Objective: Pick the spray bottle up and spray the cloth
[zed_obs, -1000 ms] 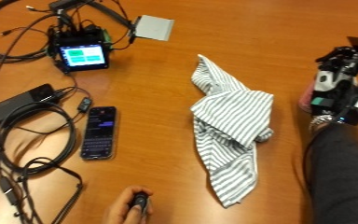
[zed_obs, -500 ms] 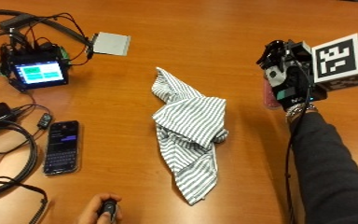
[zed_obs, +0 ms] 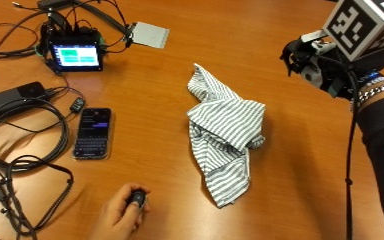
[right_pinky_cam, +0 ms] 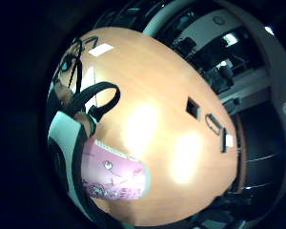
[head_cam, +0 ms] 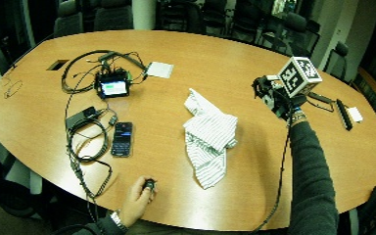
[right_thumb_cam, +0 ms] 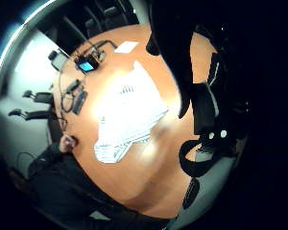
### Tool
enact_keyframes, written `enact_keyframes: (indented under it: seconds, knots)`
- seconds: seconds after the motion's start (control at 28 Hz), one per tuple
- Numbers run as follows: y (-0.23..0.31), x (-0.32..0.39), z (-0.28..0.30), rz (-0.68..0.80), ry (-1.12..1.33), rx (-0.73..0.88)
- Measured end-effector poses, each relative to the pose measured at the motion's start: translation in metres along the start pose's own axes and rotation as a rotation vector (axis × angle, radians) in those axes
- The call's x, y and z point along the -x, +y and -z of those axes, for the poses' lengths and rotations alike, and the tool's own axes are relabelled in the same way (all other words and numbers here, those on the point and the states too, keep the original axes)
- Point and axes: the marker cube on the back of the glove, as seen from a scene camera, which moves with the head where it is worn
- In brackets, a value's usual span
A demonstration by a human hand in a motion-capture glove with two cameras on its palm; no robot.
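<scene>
A grey-and-white striped cloth (zed_obs: pixel 225 130) lies crumpled in the middle of the wooden table (zed_obs: pixel 179 75); it also shows in the wide view as the cloth (head_cam: pixel 207 134) and under the palm as the cloth (right_thumb_cam: pixel 127 115). My gloved right hand (zed_obs: pixel 332 70) is raised above the table to the right of the cloth, fingers curled round the spray bottle. The glove hides most of the bottle in the outside views. In the little finger side view its pink label (right_pinky_cam: pixel 117 176) sits close against the palm. The hand (head_cam: pixel 276 95) is apart from the cloth.
A bare left hand (zed_obs: pixel 122 215) at the near edge holds a small black device. A phone (zed_obs: pixel 92 132), cables (zed_obs: pixel 19 125), a small screen unit (zed_obs: pixel 75 52) and a grey pad (zed_obs: pixel 149 35) lie on the left. Bare wood surrounds the cloth.
The outside camera has shifted and come closer. Relative to the cloth, my gloved hand with the bottle has moved from beside its middle to level with its far end.
</scene>
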Motion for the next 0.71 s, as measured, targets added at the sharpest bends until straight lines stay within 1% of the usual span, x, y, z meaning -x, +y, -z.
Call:
enact_keyframes:
  seconds: [0.25,0.46,0.71]
  knots:
    - [-0.002,0.070,0.002,0.245,0.387,0.201]
    - [0.004,0.107,-0.016,0.335,0.524,0.281]
    - [0.025,0.134,-0.053,0.452,0.772,0.361]
